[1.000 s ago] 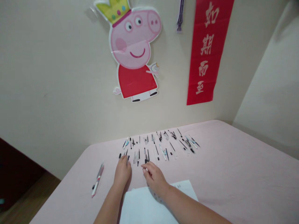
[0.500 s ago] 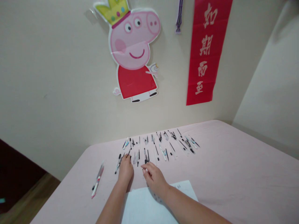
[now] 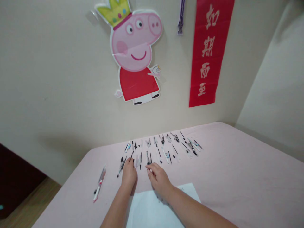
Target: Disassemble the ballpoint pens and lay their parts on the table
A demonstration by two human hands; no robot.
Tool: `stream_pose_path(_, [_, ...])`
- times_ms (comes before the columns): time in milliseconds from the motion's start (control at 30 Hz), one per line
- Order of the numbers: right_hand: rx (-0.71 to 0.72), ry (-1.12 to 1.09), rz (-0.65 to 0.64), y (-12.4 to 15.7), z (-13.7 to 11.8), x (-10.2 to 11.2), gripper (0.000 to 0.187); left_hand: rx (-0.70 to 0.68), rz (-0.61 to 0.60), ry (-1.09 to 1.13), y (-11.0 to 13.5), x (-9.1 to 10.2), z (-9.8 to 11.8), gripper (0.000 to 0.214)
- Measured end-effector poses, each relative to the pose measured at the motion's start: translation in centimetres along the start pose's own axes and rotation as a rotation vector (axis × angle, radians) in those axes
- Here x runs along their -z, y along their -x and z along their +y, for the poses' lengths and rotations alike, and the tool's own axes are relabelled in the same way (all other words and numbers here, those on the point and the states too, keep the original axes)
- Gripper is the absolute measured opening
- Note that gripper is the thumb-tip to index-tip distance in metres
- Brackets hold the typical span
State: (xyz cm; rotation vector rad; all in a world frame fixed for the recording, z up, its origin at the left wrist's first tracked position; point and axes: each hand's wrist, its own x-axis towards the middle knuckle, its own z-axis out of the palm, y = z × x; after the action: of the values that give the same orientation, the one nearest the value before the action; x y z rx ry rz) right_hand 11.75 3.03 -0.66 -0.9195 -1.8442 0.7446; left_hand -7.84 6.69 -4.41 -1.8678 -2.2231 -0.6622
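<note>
My left hand (image 3: 129, 172) rests low over the left end of the nearer row, fingers curled down at the lower end of a thin black pen refill (image 3: 132, 155). Whether the fingers grip it is hidden. Just left of that hand lie black and clear pen parts (image 3: 122, 166). My right hand (image 3: 159, 178) hovers over the top of a white paper sheet (image 3: 152, 210), thumb and fingertips drawn together. Anything between them is too small to name. Close beyond its fingertips are black pen pieces (image 3: 148, 157); a clear pen barrel (image 3: 138, 161) lies between the hands.
Two rows of taken-apart pens, with refills, caps and barrels (image 3: 166, 155), spread along the back of the pink-covered table (image 3: 237, 177). Several pens (image 3: 99, 183) lie at the left. Behind stands a wall with a pig cutout (image 3: 139, 82) and a red banner (image 3: 206, 63).
My right hand has shifted slightly right and away from me, its fingertips closer together. My left hand has moved slightly to the right. The pen parts lie as before.
</note>
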Motion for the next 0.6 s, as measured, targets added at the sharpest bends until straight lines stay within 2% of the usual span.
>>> stream_pose_path(100, [-0.029,0.196,0.108,-1.1,1.6,2.0,0.028,-0.002,-0.005,0.003,0.1,0.1,0.1,0.044])
stream_pose_path(200, [-0.111,0.456,0.185,-2.1,4.1,5.1,0.036,-0.003,-0.009,0.008,0.3,0.2,0.2,0.044])
stream_pose_path(333, [-0.232,0.679,0.116,-2.7,7.1,8.2,0.043,0.001,-0.003,0.010,0.4,0.3,0.4,0.044])
stream_pose_path(433, [-0.251,0.729,0.024,-2.6,8.2,8.7,0.041,0.004,0.007,0.023,0.5,0.4,0.4,0.045])
stream_pose_path(600, [-0.237,0.735,-0.063,-2.5,9.3,7.7,0.043,0.008,0.021,0.069,0.6,0.4,0.4,0.046])
